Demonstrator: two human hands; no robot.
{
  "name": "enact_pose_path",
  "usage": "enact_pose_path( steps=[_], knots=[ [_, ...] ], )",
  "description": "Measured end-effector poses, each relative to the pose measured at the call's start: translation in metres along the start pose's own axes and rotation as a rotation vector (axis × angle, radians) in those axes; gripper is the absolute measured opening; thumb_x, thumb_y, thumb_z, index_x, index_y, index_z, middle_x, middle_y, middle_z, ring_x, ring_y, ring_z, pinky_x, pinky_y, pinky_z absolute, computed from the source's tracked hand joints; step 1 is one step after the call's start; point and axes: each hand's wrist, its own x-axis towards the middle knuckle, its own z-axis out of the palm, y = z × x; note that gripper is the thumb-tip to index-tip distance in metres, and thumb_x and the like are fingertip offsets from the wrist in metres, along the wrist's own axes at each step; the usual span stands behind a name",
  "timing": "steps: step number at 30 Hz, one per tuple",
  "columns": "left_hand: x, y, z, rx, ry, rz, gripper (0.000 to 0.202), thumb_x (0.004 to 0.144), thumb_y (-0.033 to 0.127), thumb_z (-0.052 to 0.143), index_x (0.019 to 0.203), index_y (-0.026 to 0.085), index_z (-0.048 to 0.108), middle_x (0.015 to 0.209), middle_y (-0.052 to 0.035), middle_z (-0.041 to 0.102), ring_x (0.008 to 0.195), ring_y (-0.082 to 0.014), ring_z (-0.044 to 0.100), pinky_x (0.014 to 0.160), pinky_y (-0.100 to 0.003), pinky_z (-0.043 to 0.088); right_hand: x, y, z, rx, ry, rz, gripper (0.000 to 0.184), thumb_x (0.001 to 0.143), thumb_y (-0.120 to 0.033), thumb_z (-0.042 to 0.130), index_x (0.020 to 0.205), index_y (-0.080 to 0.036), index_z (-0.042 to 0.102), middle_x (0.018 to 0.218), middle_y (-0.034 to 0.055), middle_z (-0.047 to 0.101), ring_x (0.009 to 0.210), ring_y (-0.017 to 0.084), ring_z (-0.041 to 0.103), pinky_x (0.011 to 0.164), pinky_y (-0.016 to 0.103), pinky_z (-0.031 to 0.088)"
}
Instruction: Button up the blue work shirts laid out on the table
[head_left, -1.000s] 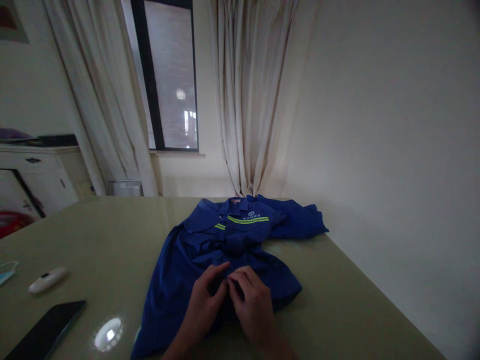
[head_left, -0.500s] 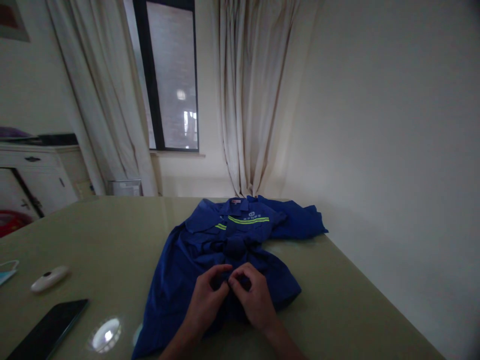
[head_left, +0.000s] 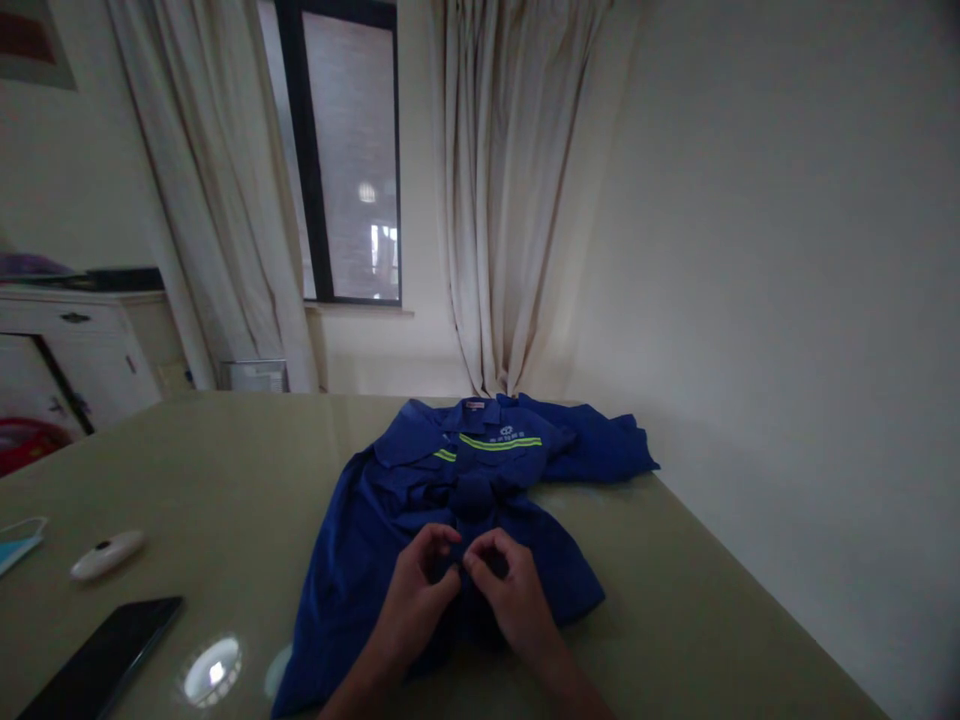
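A blue work shirt (head_left: 352,540) with yellow-green reflective stripes lies spread on the pale green table (head_left: 675,600), collar toward the far edge. My left hand (head_left: 416,595) and my right hand (head_left: 510,590) meet at the shirt's front opening near its lower middle. Both have fingers curled and pinched on the cloth there. What lies between the fingertips is too small and dark to make out.
A dark phone (head_left: 105,660), a white oval remote (head_left: 107,555) and a light blue face mask (head_left: 19,545) lie at the table's left. Beyond the table are cream curtains (head_left: 510,200), a window (head_left: 349,150) and a white cabinet (head_left: 67,350). A wall runs along the right.
My fingers have curled tighter and lifted slightly at the shirt front. The view has drifted a little; the shirt lies as before.
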Motion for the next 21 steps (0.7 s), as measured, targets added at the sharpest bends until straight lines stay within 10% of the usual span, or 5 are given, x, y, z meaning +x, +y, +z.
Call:
enact_pose_path(
  steps=[7, 15, 21],
  knots=[
    [-0.002, 0.015, -0.007, 0.157, -0.182, 0.029, 0.026, 0.085, 0.04, 0.066, 0.103, 0.023, 0.076, 0.095, -0.0038, 0.076, 0.088, -0.0217, 0.069, 0.081, -0.028, 0.053, 0.009, 0.015, -0.01, 0.237, -0.081, 0.182, 0.038, 0.074, -0.054, 0.079, 0.079, -0.019, 0.066, 0.069, -0.0018, 0.062, 0.063, 0.015, 0.057, 0.06, 0.026, 0.046],
    [0.005, 0.01, -0.014, 0.129, -0.164, -0.035, 0.044, 0.093, 0.058, 0.054, 0.092, 0.019, 0.074, 0.069, -0.0013, 0.069, 0.066, -0.0179, 0.063, 0.061, -0.025, 0.047, 0.002, -0.015, -0.029, -0.092, -0.266, -0.098, 0.03, 0.075, -0.011, 0.066, 0.099, -0.024, 0.076, 0.098, 0.0018, 0.074, 0.095, 0.021, 0.067, 0.087, 0.032, 0.049],
    [0.008, 0.007, -0.032, 0.537, -0.101, 0.153, 0.028, 0.094, 0.043, 0.054, 0.103, 0.024, 0.072, 0.104, -0.0073, 0.072, 0.102, -0.0254, 0.066, 0.093, -0.035, 0.048, -0.009, -0.018, -0.064, -0.191, -0.546, 0.011, 0.021, 0.067, -0.02, 0.081, 0.088, -0.026, 0.081, 0.082, -0.0005, 0.074, 0.075, 0.018, 0.067, 0.065, 0.024, 0.048]
  ],
)
